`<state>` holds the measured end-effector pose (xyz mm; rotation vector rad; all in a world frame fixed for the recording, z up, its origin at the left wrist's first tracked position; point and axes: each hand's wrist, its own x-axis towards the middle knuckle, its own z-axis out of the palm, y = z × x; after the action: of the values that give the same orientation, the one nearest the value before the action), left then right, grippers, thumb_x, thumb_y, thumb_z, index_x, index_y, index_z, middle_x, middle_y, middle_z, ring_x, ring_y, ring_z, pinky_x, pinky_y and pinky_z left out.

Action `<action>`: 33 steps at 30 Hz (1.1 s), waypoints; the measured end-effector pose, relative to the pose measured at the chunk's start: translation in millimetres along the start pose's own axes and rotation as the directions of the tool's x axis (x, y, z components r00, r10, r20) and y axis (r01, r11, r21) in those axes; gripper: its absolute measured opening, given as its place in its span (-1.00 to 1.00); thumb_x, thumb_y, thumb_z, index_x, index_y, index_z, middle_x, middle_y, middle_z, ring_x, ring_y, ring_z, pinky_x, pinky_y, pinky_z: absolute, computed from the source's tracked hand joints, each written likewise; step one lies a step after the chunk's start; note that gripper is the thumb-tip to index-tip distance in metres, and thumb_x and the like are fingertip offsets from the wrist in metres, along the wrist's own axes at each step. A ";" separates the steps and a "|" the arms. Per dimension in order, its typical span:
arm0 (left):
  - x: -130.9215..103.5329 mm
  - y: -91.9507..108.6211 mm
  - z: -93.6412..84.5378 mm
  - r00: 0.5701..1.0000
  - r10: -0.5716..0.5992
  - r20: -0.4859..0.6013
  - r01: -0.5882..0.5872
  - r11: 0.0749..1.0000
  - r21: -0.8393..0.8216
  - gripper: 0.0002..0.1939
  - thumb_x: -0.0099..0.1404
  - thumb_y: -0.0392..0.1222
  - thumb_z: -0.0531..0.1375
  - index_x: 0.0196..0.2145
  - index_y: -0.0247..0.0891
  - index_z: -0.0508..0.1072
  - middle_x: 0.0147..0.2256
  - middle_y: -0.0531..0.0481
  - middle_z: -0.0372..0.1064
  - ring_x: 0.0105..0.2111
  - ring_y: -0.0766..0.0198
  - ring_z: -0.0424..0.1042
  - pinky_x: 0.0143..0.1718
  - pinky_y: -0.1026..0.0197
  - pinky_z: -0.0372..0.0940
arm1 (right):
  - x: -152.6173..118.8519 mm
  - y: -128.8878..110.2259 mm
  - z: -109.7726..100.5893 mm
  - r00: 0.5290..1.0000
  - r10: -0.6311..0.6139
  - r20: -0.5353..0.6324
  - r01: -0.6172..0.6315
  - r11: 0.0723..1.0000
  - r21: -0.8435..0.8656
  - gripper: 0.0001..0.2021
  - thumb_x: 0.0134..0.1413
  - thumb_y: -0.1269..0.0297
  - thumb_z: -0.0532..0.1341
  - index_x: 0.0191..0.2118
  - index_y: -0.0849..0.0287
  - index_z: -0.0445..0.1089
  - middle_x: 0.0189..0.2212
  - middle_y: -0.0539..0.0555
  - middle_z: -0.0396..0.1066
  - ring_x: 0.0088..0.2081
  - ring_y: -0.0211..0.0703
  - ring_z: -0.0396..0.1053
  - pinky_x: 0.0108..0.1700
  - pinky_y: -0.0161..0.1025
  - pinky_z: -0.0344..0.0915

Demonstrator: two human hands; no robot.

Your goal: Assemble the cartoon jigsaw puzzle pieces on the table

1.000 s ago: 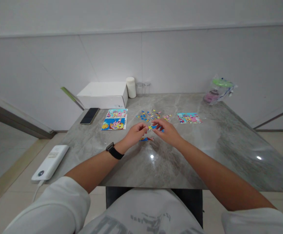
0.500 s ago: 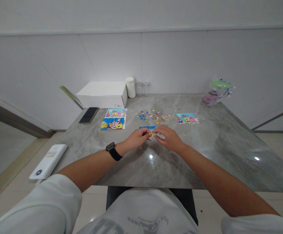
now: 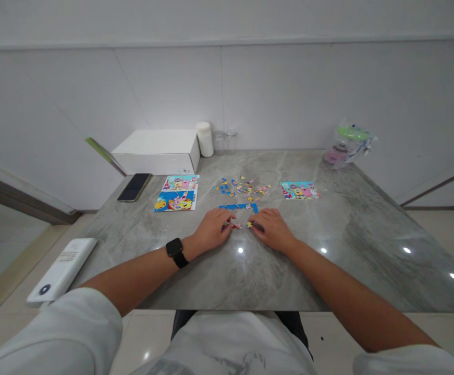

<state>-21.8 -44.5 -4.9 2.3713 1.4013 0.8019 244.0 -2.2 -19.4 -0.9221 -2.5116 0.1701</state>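
A partly joined jigsaw puzzle (image 3: 239,207) lies flat in front of me, its blue top border showing between my hands. My left hand (image 3: 213,230), with a black watch on the wrist, rests at the puzzle's left side. Its thumb and fingers are apart, beside some pink and red joined pieces (image 3: 234,226). At the lower right of the puzzle, my right hand (image 3: 273,229) pinches a small yellow puzzle piece (image 3: 249,224). Just beyond, several loose puzzle pieces (image 3: 242,187) are scattered. Both hands partly cover the puzzle's sides.
Left of the pieces lie a picture sheet (image 3: 176,194) and a phone (image 3: 135,187). A picture card (image 3: 301,190) is to the right. Behind stand a white box (image 3: 156,151), a white bottle (image 3: 205,139) and two glasses (image 3: 225,142). A bagged item (image 3: 347,146) sits back right.
My hands have moved apart from their meeting point over the puzzle. The left is now at its left side, and the right has drawn back with the yellow piece. The view has shifted slightly.
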 end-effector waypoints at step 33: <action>56.1 -73.5 -32.3 0.998 -0.063 -0.022 0.066 0.978 0.197 -0.45 0.42 0.08 0.06 -0.67 -0.20 0.38 -0.60 -0.13 0.33 -0.51 0.17 0.29 -0.38 0.13 -0.05 | 65.4 55.3 -24.2 0.907 0.266 -0.326 -0.240 0.964 0.119 -0.75 0.29 0.31 0.11 -0.11 0.10 0.55 -0.18 0.18 0.58 -0.11 0.08 0.45 0.08 -0.01 0.31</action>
<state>-72.3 39.1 3.2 2.4536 1.6243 0.6945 243.4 81.1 12.0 -1.1390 -2.0516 0.1707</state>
